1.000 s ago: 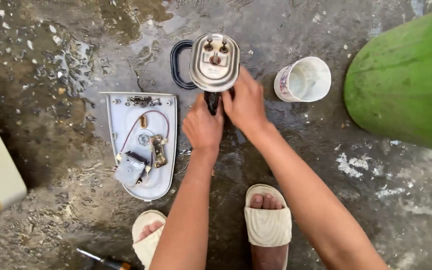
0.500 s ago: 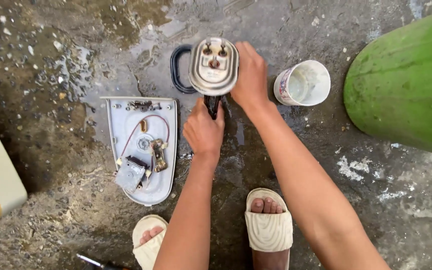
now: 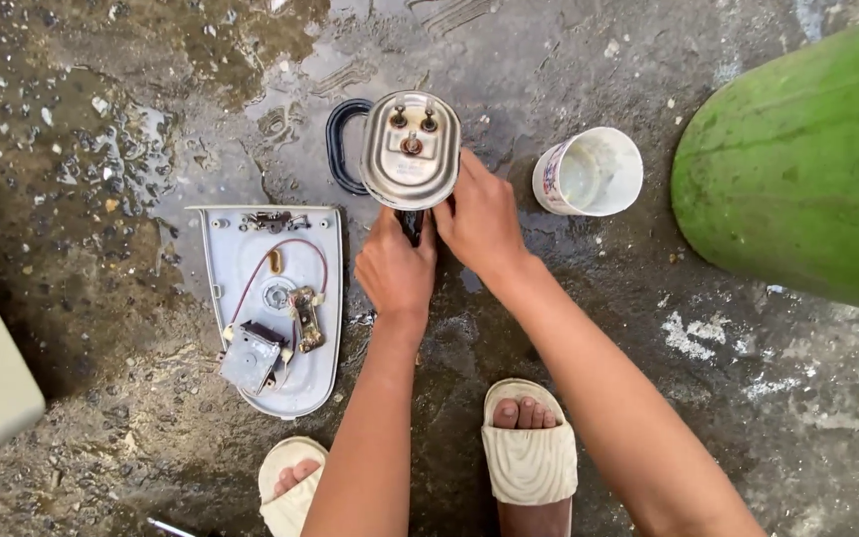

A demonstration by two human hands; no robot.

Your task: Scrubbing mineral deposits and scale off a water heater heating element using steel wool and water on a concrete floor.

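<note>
A shiny metal plate (image 3: 410, 149) with small bolts on top is held up over the wet concrete floor (image 3: 589, 328), near the middle of the scene. A dark part (image 3: 412, 225) hangs under it. The left hand (image 3: 397, 270) is wrapped around that dark part from below. The right hand (image 3: 479, 221) grips the right edge of the plate and the dark part too. Both hands are closed tight on it.

Just behind the plate, on the left, a black rubber ring (image 3: 338, 147) lies on the floor. To the left lies a white plastic cover (image 3: 275, 303) with wires and a small grey box inside. To the right stands a white cup (image 3: 589, 171). Far right is a big green barrel (image 3: 807, 159). Near the bottom are two feet in pale sandals (image 3: 529, 462).
</note>
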